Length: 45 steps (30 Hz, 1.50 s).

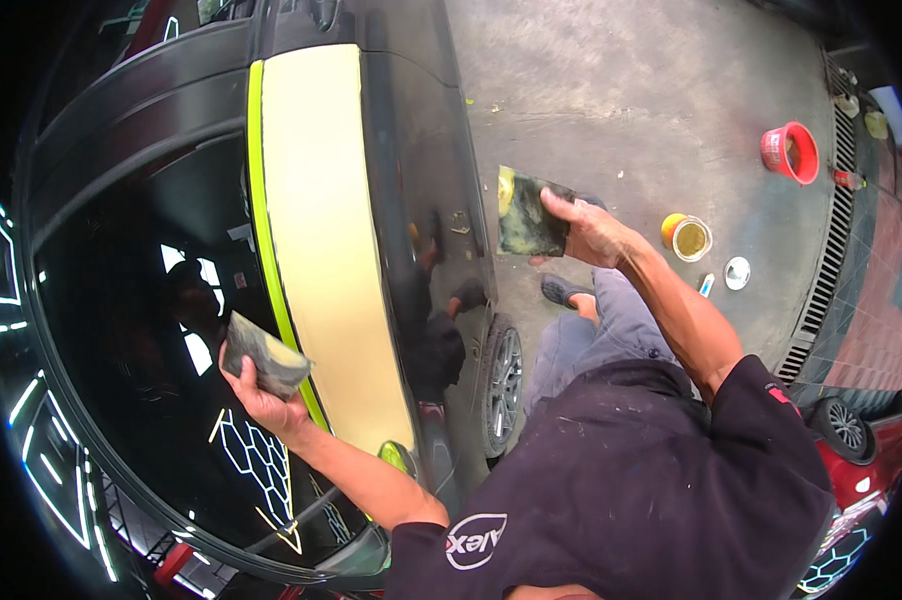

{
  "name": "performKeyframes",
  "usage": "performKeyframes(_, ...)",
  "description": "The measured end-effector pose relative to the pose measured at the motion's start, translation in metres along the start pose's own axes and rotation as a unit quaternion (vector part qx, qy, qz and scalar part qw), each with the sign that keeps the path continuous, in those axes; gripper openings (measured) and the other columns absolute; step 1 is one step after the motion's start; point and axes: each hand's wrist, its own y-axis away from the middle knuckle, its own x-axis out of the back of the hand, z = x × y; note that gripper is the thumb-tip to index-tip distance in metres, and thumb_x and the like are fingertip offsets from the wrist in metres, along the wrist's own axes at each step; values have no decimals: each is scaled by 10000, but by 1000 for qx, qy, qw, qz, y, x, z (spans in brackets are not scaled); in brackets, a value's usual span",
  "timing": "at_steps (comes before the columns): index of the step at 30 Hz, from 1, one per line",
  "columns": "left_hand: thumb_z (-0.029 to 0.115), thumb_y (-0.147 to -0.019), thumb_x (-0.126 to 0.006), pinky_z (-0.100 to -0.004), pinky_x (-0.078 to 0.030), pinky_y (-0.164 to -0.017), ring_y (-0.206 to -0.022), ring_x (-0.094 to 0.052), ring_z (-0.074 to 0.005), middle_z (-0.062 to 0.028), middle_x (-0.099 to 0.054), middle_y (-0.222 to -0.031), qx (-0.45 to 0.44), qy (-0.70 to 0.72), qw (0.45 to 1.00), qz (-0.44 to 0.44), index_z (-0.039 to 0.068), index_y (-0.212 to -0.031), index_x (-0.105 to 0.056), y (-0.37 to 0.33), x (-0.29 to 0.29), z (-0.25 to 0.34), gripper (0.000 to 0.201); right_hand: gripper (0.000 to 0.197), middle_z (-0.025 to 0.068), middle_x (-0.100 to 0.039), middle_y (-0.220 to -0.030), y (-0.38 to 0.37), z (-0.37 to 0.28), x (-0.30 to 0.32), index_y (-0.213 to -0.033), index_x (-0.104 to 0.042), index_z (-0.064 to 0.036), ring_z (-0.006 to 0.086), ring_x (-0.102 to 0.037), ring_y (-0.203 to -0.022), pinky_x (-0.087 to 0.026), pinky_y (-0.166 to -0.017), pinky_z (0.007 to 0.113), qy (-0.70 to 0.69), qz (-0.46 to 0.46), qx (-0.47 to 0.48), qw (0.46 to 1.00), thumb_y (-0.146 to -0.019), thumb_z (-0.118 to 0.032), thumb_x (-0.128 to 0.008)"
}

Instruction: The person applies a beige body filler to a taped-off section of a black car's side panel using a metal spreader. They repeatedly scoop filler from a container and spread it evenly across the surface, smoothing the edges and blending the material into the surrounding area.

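Note:
My left hand grips a dark flat putty spreader with a pale yellow smear on it, held over the car's black glass. Beside it runs a long pale yellow strip on the black car's bodywork, edged by bright green tape. Out to the right, over the floor, my right hand holds a dark square putty board. Yellow putty sits at one of its corners, and my thumb lies on its top face. Neither tool touches the strip.
On the concrete floor stand an open tin of yellowish paste, a round lid, a small tube and a red bucket. A drain grate crosses the right side. The car's wheel is close to my legs.

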Motion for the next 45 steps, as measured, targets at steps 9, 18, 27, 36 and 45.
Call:
performKeyframes(9,159,-969,-604,-365,-480,-994,-1078,-631,-265,-224,-653,-1150,48,-50,996,-52,32,-1427,-476,-3,49,-30,492,490,50,-679,-1222,-172,-57,4,-1287,-722,-106,218,-601,-1184,-458,-1051,375,271,70,272,921,-991,-485,-624)
performKeyframes(18,152,-992,-576,-241,-498,-386,-497,-582,-182,-188,-629,-1008,4,-9,996,94,69,-1421,-457,3,63,-48,452,616,96,-600,-1383,-313,-115,-3,-1272,-724,-203,323,-434,-1393,-376,-1160,543,613,4,610,502,-670,-317,-789)
performKeyframes(27,160,-996,-558,-281,-477,-323,-386,-553,-226,-211,-640,-988,-3,-6,1000,30,18,-1414,-375,8,58,-45,478,647,81,-598,-1312,-365,-137,-9,-1252,-687,-234,303,-430,-1372,-292,-1169,564,626,-54,645,436,-610,-271,-754)
performKeyframes(36,162,-1012,-546,-280,-472,-323,-386,-558,-234,-225,-640,-954,-18,23,1000,13,2,-1397,-393,7,53,-49,444,666,107,-574,-1324,-382,-139,-12,-1272,-664,-239,320,-400,-1398,-292,-1176,571,614,-78,644,449,-611,-264,-741)
performKeyframes(45,149,-1024,-532,-240,-453,-377,-403,-503,-173,-193,-638,-987,-20,17,999,-40,1,-1426,-445,3,48,-50,437,685,127,-562,-1346,-390,-139,-8,-1281,-670,-259,334,-394,-1397,-286,-1183,578,604,-77,659,442,-599,-258,-738)
